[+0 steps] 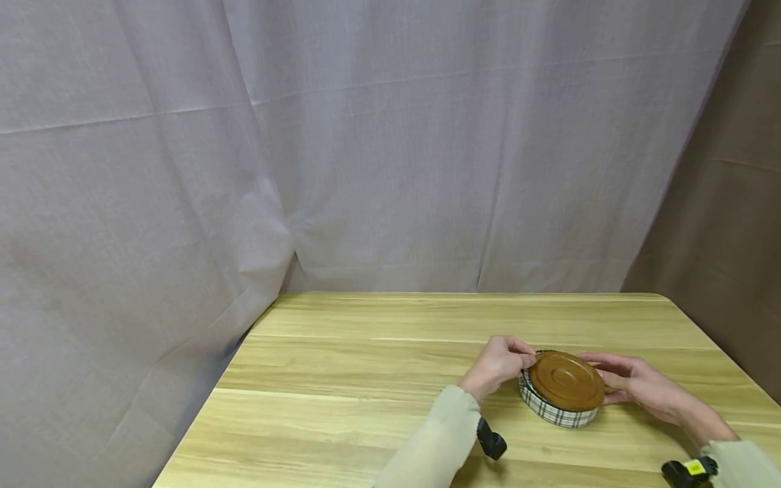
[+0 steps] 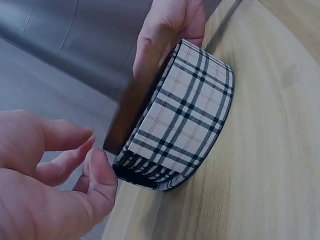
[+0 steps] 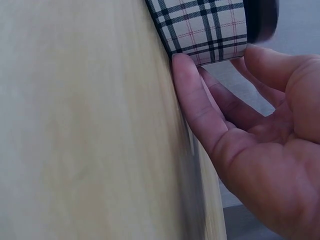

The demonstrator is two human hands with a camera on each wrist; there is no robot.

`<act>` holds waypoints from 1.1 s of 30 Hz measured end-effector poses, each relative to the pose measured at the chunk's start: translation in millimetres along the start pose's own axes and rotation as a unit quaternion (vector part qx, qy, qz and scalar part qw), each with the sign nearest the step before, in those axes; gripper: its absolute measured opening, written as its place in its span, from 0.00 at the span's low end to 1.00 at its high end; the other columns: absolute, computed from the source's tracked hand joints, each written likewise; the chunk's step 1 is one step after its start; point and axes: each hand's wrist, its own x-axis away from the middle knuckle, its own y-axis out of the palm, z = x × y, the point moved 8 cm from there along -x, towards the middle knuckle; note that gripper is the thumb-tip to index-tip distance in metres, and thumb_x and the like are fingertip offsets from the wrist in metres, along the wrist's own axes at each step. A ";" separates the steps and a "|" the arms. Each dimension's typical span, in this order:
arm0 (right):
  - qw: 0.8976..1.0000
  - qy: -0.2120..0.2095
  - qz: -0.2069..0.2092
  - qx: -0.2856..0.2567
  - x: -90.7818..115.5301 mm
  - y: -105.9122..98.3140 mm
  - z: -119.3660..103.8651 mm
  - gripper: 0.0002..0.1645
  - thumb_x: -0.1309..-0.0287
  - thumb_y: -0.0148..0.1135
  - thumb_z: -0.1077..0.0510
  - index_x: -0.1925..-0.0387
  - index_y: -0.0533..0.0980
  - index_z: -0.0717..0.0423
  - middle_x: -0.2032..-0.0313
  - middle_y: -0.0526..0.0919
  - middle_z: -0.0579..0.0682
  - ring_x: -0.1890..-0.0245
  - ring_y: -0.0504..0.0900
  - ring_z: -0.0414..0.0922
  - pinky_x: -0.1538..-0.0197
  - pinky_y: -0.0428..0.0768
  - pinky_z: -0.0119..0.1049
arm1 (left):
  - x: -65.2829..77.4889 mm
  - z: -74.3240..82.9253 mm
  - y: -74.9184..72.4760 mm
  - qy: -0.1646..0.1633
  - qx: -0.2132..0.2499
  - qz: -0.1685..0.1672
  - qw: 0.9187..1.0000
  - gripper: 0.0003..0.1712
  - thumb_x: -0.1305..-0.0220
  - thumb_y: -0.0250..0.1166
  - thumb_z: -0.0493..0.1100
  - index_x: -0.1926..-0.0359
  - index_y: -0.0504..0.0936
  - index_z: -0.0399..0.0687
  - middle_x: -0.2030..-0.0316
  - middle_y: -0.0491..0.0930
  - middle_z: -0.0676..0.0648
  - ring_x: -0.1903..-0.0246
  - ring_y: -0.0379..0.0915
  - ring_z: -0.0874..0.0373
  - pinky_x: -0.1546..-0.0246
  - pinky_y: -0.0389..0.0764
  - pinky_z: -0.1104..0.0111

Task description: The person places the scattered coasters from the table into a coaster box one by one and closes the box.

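Observation:
On the right part of the wooden table sits a round box (image 1: 560, 415) with black-and-white plaid sides. A brown disc (image 1: 567, 381), lid-like with ring ridges, lies over its top, slightly off-centre. My left hand (image 1: 497, 366) is at the disc's left edge; in the left wrist view, its thumb and index finger are close together beside the rim, with no part of the disc visible between them. My right hand (image 3: 265, 140) holds the box's right side, fingers at its lower edge and thumb near the top rim. The box's inside is hidden.
The light wooden table (image 1: 342, 379) has its back edge against a grey curtain (image 1: 378, 169). A brown cloth (image 1: 726, 176) hangs along the right side. Black wrist cameras (image 1: 491, 439) are strapped over the pale sleeves.

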 end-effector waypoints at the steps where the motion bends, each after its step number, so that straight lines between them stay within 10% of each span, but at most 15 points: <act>1: 1.000 0.001 0.001 0.001 -0.2 0.4 0.3 0.25 0.25 0.44 0.63 0.34 0.69 0.38 0.45 0.79 0.29 0.48 0.82 0.38 0.50 0.84 0.43 | 0.4 -0.3 -0.3 0.001 0.000 0.000 1.000 0.03 0.42 0.68 0.30 0.68 0.85 0.40 0.72 0.80 0.53 0.76 0.71 0.64 0.69 0.81 0.64; 18: 1.000 0.000 -0.004 0.005 -6.2 3.7 1.0 0.25 0.25 0.44 0.63 0.32 0.67 0.45 0.45 0.79 0.29 0.49 0.82 0.39 0.50 0.84 0.43 | 9.3 -6.6 -3.8 -0.037 -0.104 0.009 0.994 0.09 0.42 0.70 0.35 0.68 0.77 0.51 0.86 0.74 0.49 0.87 0.71 0.60 0.86 0.66 0.72; 28: 0.999 -0.021 -0.031 -0.015 -8.7 7.6 -2.7 0.26 0.25 0.40 0.65 0.35 0.70 0.38 0.45 0.79 0.31 0.48 0.82 0.38 0.51 0.84 0.41 | -3.3 -3.1 -10.7 -0.019 -0.119 0.018 0.993 0.09 0.42 0.69 0.34 0.72 0.77 0.50 0.86 0.77 0.47 0.88 0.73 0.56 0.86 0.71 0.69; 33: 0.999 -0.015 -0.025 -0.012 4.3 0.5 -12.0 0.27 0.24 0.37 0.64 0.35 0.70 0.38 0.46 0.81 0.34 0.49 0.83 0.38 0.52 0.84 0.43 | -12.3 10.9 -23.8 0.023 -0.197 -0.002 0.980 0.03 0.39 0.66 0.40 0.67 0.79 0.53 0.78 0.80 0.51 0.79 0.78 0.58 0.79 0.76 0.71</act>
